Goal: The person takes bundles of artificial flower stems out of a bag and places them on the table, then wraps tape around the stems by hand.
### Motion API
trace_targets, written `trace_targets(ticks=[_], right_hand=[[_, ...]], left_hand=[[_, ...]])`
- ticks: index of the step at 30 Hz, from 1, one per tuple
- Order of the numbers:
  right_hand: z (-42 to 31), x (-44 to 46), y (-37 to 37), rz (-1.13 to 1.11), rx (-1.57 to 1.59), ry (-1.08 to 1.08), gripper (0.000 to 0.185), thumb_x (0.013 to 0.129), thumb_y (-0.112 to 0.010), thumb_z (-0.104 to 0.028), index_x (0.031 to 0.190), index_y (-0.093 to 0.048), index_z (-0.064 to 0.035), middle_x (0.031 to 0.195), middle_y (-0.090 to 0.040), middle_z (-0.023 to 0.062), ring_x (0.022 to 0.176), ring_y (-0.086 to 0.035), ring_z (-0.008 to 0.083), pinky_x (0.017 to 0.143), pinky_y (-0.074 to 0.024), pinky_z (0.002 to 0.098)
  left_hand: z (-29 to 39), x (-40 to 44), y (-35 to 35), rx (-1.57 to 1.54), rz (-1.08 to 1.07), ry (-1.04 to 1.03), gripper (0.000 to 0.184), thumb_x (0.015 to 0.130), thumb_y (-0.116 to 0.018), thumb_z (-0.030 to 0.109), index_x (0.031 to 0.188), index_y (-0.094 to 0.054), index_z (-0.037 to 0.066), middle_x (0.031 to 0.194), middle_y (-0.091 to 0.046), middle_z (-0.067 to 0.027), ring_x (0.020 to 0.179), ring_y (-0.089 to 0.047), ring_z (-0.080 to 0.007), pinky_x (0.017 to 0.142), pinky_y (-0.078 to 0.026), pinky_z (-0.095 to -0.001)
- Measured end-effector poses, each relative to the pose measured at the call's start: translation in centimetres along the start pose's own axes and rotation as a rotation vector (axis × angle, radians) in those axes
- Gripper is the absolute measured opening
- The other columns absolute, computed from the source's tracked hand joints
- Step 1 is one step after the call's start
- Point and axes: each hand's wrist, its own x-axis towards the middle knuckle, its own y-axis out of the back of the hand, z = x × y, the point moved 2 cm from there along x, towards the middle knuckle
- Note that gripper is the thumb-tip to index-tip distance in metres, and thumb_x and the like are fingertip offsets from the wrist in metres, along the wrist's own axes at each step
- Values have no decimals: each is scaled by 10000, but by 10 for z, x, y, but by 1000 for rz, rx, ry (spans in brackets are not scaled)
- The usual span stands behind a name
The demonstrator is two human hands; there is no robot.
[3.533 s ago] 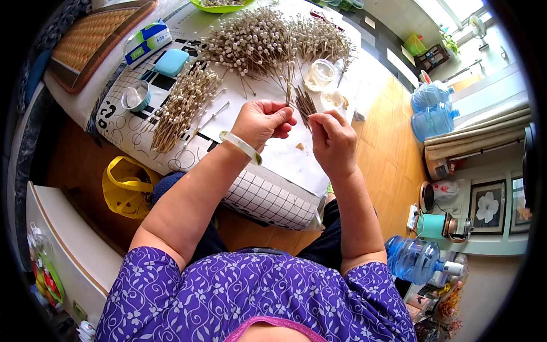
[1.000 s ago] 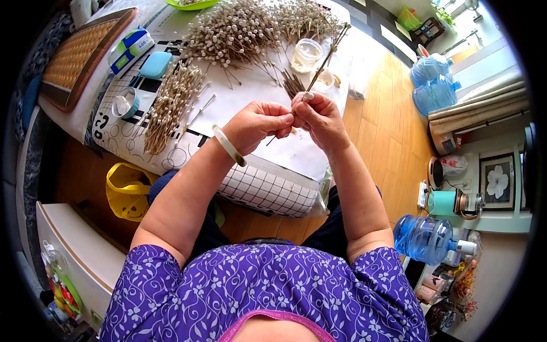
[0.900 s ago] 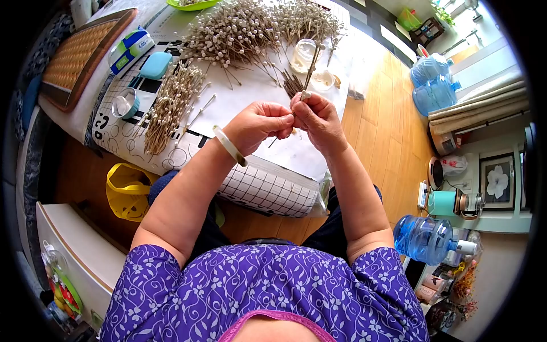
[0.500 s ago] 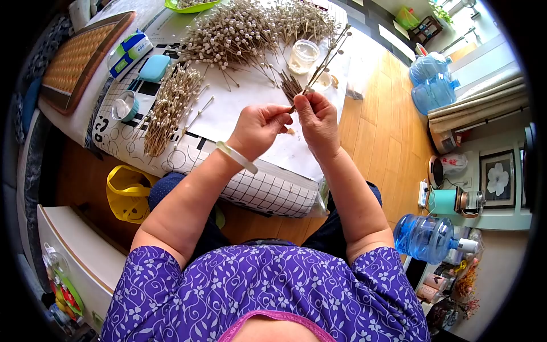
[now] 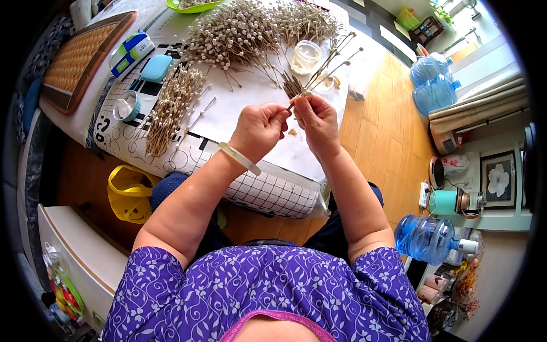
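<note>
Both hands work close together over the white sheet (image 5: 228, 108) on the table. The left hand (image 5: 257, 130), with a pale bangle (image 5: 240, 158) on its wrist, has thumb and fingers pinched narrowly around the lower end of a few thin stems (image 5: 329, 60). The right hand (image 5: 319, 122) pinches them just beside it, also narrowly, thumb against fingers. From this grip the stems fan out towards 1 o'clock, with small dark heads at their tips.

Taking the hands as the clock's centre, a bunch of short dark stems (image 5: 292, 85) lies at 12, near the fingertips. Beyond it, just past 12, stands a clear tub (image 5: 306, 58); a smaller tub (image 5: 325, 82) sits between 1 and 2, partly behind the held stems. A large heap of white-tipped stalks (image 5: 233, 34) spreads at 11, and a smaller pile (image 5: 171, 111) lies at 9, with a blue cup (image 5: 126, 106) past it.
</note>
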Motion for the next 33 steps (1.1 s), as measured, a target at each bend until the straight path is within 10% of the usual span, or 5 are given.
trace_targets(ticks=[21,27,33], right_hand=[[5,0,3,-1,26,-14,109,817,-585,-118,810,-586,-10,714,-579,11,625,-479,42,567,-389,173],[-7,2,17,-107,161,-207,710,823,-268,-621,1120,-474,-10,800,-541,12,594,-395,57,525,-322,166],[-5,-6,16,-124,-33,-47,743,829,-251,-616,1176,-406,23,819,-528,27,618,-421,66,535,-343,176]], left_hand=[[-9,3,-3,-157,-18,192,127,840,-533,86,843,-610,-15,639,-575,-30,543,-524,-70,503,-454,-192],[-10,5,1,-338,2,271,161,843,-542,141,860,-613,-3,720,-612,-55,657,-591,-109,606,-497,-229],[-13,4,0,-454,-94,301,165,845,-539,148,887,-610,5,814,-624,-75,784,-602,-140,693,-495,-263]])
